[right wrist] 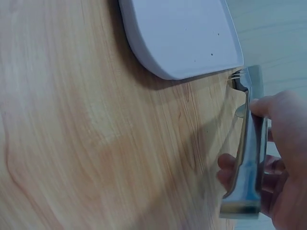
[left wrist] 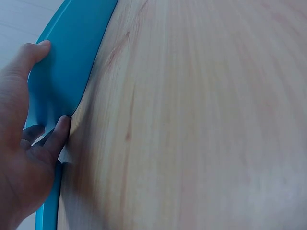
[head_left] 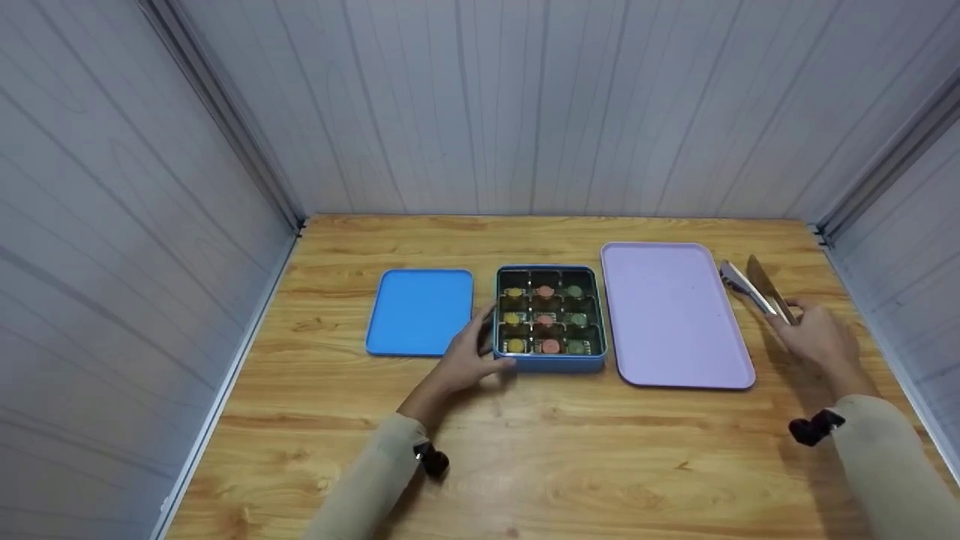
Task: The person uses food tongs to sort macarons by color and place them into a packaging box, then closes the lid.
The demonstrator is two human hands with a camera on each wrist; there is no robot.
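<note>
Item: blue tin (head_left: 551, 361), lidless, centre of the head view on a wooden table (head_left: 525, 450), its nine compartments filled with small round coloured pieces. Left hand (head_left: 469, 358) grips the tin's lower-left corner, thumb and fingers curled on its wall. Blue lid (head_left: 420, 311) lies flat just left of the tin. Pink tray (head_left: 671, 315) lies just right of it. Metal tongs (head_left: 754, 289), at right beyond the tray, are held in the right hand (head_left: 821, 337), fingers wrapped round the handle.
</note>
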